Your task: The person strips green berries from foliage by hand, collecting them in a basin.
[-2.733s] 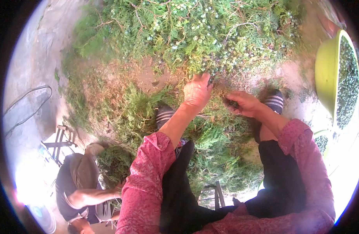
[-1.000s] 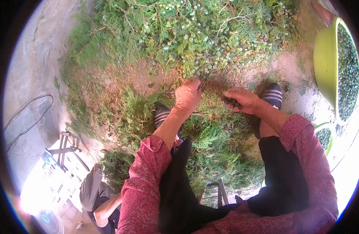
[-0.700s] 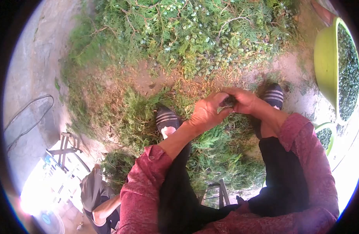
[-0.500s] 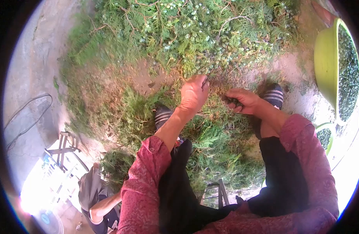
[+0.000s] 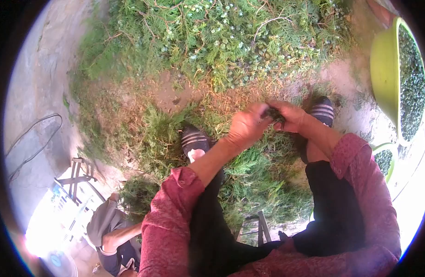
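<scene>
My left hand (image 5: 250, 123) is closed and slightly blurred, meeting my right hand over the ground between my shoes. Whatever its fingers grip is hidden. Small dark green cones (image 5: 274, 115) fill the curled fingers of my right hand (image 5: 290, 115). Beyond both hands lies a heap of green conifer branches (image 5: 212, 41) bearing pale round cones. Loose green sprigs (image 5: 249, 161) cover the ground beneath and nearer to me.
A lime-green basin (image 5: 385, 76) full of small green cones stands at the right, with a smaller green container (image 5: 391, 154) below it. Another person (image 5: 112, 231) sits at the lower left, near a wooden stool (image 5: 74, 180). A cable (image 5: 35, 124) lies at the left.
My left hand has moved right and slightly down, from beside the branch heap to my right hand. My right hand has barely shifted and still holds the cones.
</scene>
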Action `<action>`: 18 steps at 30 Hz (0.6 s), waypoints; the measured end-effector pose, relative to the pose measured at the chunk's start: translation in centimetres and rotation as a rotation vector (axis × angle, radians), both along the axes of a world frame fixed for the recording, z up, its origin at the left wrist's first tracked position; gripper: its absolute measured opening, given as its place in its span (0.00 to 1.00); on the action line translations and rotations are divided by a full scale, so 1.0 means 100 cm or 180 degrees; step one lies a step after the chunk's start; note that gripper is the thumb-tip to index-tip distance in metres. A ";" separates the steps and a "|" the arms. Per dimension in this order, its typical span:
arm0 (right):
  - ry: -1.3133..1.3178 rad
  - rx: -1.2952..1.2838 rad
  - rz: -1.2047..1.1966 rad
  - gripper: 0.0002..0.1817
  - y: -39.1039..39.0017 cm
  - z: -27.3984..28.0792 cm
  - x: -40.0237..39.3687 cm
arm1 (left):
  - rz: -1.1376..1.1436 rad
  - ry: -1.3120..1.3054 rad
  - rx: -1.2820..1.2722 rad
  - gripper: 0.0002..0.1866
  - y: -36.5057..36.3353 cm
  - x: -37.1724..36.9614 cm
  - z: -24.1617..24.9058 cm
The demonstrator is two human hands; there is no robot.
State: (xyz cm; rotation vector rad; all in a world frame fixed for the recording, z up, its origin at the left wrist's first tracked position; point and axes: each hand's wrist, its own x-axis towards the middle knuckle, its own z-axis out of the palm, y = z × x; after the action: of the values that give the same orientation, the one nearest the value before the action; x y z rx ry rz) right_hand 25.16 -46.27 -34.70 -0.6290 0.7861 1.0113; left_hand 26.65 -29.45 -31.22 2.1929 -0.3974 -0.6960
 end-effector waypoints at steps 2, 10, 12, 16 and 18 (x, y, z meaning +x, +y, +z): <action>-0.0079 0.0048 0.0171 0.14 -0.004 -0.005 0.000 | -0.0152 -0.0135 -0.0513 0.13 -0.005 0.001 -0.002; -0.0217 -0.0091 0.0223 0.09 -0.013 0.000 -0.001 | -0.0698 -0.1077 0.1079 0.23 0.008 0.019 -0.022; -0.0140 -0.0320 0.0369 0.10 -0.011 0.007 0.004 | -0.1498 -0.1127 0.1597 0.22 0.011 -0.004 -0.020; -0.0311 -0.0182 0.0596 0.12 -0.030 -0.006 -0.001 | -0.1563 -0.1248 0.0864 0.19 0.035 -0.033 -0.011; -0.0227 -0.0156 0.0416 0.13 -0.035 -0.008 -0.004 | -0.1241 -0.1239 0.0752 0.16 0.042 -0.026 -0.015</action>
State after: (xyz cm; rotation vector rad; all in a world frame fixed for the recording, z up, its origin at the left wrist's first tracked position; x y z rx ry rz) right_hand 24.78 -49.76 -35.52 -0.7625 0.7159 1.0849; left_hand 24.03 -25.21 -32.71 2.5088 -1.0075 -0.5332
